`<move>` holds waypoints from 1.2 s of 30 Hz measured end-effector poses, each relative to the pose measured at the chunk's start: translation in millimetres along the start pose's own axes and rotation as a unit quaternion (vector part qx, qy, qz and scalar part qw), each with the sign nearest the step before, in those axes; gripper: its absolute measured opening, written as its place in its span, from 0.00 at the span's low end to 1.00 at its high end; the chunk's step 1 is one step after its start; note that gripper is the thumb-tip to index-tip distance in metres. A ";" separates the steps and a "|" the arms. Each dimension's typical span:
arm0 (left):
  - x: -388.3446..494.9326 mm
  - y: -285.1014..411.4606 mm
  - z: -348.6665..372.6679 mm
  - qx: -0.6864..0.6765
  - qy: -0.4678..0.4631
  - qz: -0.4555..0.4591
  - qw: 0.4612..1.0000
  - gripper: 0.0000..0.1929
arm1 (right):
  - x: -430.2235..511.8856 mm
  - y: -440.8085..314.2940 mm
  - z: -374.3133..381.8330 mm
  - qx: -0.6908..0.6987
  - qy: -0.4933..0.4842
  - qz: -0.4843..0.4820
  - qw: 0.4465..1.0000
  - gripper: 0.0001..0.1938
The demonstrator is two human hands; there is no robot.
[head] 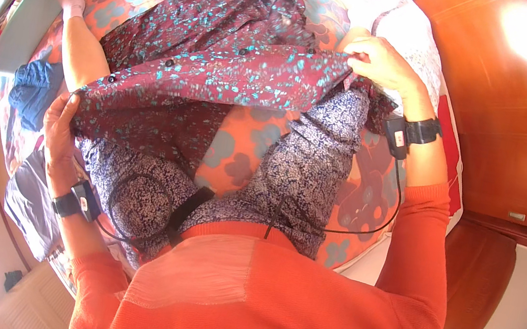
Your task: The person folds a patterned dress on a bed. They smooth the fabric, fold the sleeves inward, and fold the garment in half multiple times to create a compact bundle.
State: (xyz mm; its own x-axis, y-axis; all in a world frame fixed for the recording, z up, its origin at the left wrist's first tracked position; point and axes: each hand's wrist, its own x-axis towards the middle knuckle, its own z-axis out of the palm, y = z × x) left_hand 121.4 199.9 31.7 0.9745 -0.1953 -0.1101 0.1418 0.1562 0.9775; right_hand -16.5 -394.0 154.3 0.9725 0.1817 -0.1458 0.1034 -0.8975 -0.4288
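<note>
A maroon shirt (pixel 202 29) with turquoise and pale flecks lies spread over the bed and across my legs. Its front edge, set with several dark buttons, is stretched slantwise between my hands. My left hand (pixel 61 123) pinches one end of that edge beside my left knee. At the other end, my right hand (pixel 377 63) grips the cloth above my right leg, higher in the view. Below the raised edge, a loose panel of the shirt drapes over my left thigh. The shirt's far end is rumpled on the bed.
A patterned bedspread (pixel 239 155) lies under me. A pale green basket (pixel 24 30) of clothes stands at far left, near folded blue denim (pixel 35 92). Grey clothing (pixel 32 201) lies at left, white fabric (pixel 415 38) at upper right. A wooden headboard (pixel 501 115) rises at right. Cables trail from both wrists.
</note>
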 end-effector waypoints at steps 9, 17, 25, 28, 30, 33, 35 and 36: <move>-16.4 2.0 17.0 0.011 -0.048 0.041 0.998 0.06 | 15.2 67.5 56.7 -0.101 0.286 0.041 0.952 0.13; -2.1 -18.0 -37.4 -0.060 0.003 -0.036 0.998 0.05 | -0.2 39.8 31.9 0.094 0.159 -0.048 0.982 0.10; 0.6 -40.9 -50.2 -0.040 0.012 -0.027 0.999 0.07 | -4.6 34.2 26.2 0.155 0.152 0.029 0.976 0.14; 3.5 -41.5 -50.9 -0.045 0.012 -0.039 0.998 0.07 | -4.4 35.6 29.9 0.180 0.184 0.037 0.966 0.15; 5.7 -43.3 -51.0 -0.063 0.003 -0.051 0.997 0.07 | -5.7 32.4 31.3 0.214 0.178 0.085 0.957 0.15; 9.5 -46.5 -51.5 -0.047 0.010 -0.058 0.997 0.06 | -7.9 21.4 34.0 0.265 0.220 0.039 0.938 0.19; 10.9 -48.9 -52.1 -0.034 0.025 -0.050 0.998 0.05 | -5.2 12.7 35.5 0.277 0.252 0.061 0.925 0.18; 11.2 -50.1 -52.7 -0.036 0.026 -0.048 0.998 0.05 | -6.7 8.7 36.7 0.291 0.262 0.081 0.917 0.17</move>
State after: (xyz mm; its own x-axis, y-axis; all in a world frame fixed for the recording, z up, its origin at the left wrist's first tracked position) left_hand 134.4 240.8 -27.9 0.9631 -0.1627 -0.2145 0.2459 0.2078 0.9468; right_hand -29.7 -388.3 118.8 0.9479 -0.2896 0.1329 -0.0317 -0.5009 -0.8649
